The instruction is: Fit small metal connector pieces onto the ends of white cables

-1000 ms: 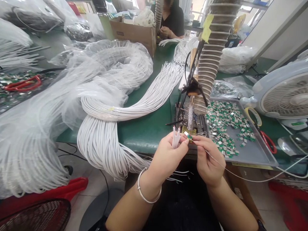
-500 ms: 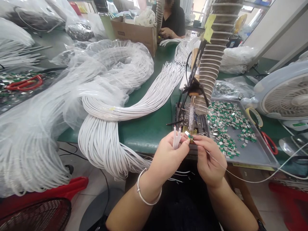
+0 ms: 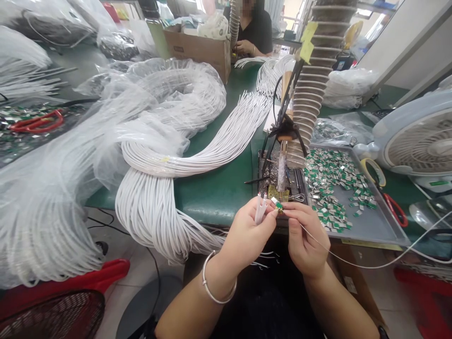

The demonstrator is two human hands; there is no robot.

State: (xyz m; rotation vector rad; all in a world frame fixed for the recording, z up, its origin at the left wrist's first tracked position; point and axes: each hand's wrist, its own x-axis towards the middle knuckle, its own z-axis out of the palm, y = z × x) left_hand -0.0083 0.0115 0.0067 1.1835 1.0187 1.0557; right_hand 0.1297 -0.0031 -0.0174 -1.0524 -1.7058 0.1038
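Note:
My left hand [image 3: 249, 230] is closed. Its thumb and fingertips pinch a small green circuit board with a silver metal plug [image 3: 276, 203], and a few white cables [image 3: 260, 212] stick up between its fingers, reddish at the tips. My right hand [image 3: 309, 235] is closed on a thin pale wire [image 3: 349, 259] that trails off to the right. Its fingertips meet the left ones beside the circuit board. Just above them a soldering iron [image 3: 282, 165] points straight down from a stand. Fingers partly hide the joint between board and cables.
A grey tray [image 3: 379, 226] of loose circuit boards stands right of my hands, beside red-handled scissors [image 3: 394, 209] and a fan [image 3: 423, 136]. Bundled white cables [image 3: 148, 202] cover the left bench. A ribbed duct [image 3: 310, 89] hangs behind the iron. Another person [image 3: 259, 30] sits opposite.
Both hands have drawn slightly down from the soldering iron's tip. The circuit board now shows just below it, tilted a little differently. The cables in my left hand shifted slightly.

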